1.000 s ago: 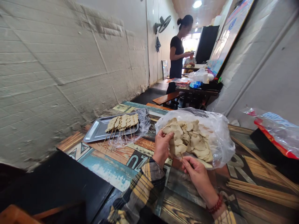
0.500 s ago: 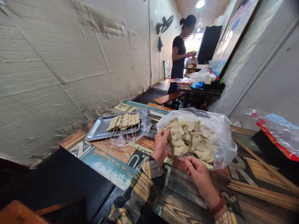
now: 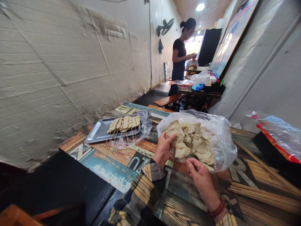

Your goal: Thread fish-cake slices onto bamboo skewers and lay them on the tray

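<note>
My left hand [image 3: 163,149] is closed, thumb and fingers pinching pale, flat food slices [image 3: 180,150] threaded in a row. My right hand [image 3: 199,175] pinches the thin wooden skewer that comes out of the near end of those slices; only a short bit of it shows. Just beyond both hands, a clear plastic bag [image 3: 224,133] lies opened out with a heap of loose slices [image 3: 201,146] in it. To the left, a metal tray [image 3: 94,134] holds several filled skewers [image 3: 124,123], their bare sticks pointing towards me over its rim.
Bundles of bare bamboo skewers [image 3: 265,193] lie at the right on the patterned table [image 3: 105,168]. Crumpled plastic wrap [image 3: 146,121] sits beside the tray. A red-edged plastic package [image 3: 279,141] is at far right. Beyond, a person [image 3: 180,59] stands by another table with a bench [image 3: 170,99].
My left thumb and fingers have shifted slightly to the right over the threaded slices. My right hand stays nearly in place on the skewer. The view has tilted a little.
</note>
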Available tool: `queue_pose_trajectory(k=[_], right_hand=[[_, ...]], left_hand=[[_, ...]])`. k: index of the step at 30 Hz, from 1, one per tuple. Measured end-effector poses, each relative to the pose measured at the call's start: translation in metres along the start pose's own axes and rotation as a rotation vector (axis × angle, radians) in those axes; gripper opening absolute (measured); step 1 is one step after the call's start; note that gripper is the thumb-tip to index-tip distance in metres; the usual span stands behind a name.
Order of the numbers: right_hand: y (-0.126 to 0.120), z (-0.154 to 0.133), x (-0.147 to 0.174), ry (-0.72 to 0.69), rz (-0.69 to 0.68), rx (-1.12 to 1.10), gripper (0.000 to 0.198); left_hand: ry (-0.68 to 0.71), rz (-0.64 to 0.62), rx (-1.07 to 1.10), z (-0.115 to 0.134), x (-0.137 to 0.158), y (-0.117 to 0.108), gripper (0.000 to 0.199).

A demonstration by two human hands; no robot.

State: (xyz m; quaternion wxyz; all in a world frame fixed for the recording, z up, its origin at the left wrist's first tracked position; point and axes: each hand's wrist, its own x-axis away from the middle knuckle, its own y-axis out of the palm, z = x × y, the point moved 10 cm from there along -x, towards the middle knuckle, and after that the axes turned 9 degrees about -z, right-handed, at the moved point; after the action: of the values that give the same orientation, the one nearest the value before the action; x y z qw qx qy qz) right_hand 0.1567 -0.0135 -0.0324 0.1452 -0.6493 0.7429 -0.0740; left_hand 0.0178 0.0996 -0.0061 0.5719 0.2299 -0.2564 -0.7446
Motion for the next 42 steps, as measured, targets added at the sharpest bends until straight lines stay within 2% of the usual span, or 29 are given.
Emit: queue_pose_trajectory(k=[3,6,13,23,28,35,42], right_hand=[[0.005,0.006,-0.001,0.036,-0.056,-0.029,0.037],[0.004,0.008,-0.001,0.035,-0.053,-0.027,0.038],[0.006,0.006,-0.001,0.032,-0.069,-0.015,0.037],[0.005,0.002,0.000,0.037,-0.054,-0.020,0.038],[0.004,0.005,0.000,0.046,-0.052,-0.035,0.037],[-0.001,0.005,-0.002,0.034,-0.021,-0.033,0.039],[-0.009,-0.002,-0.002,0.051,0.043,-0.048,0.041]], left_hand=[[-0.024,0.008,-0.024,-0.007,0.000,-0.002,0.047],[-0.020,0.041,-0.052,-0.010,-0.001,-0.008,0.047],[0.060,0.033,-0.026,-0.001,-0.001,-0.006,0.046],[0.073,0.063,-0.010,0.001,0.000,-0.007,0.046],[0.046,0.035,-0.007,-0.002,0.000,-0.005,0.051],[-0.078,0.051,-0.025,-0.009,0.006,-0.003,0.053],[-0.127,-0.108,-0.097,-0.016,0.010,0.019,0.067]])
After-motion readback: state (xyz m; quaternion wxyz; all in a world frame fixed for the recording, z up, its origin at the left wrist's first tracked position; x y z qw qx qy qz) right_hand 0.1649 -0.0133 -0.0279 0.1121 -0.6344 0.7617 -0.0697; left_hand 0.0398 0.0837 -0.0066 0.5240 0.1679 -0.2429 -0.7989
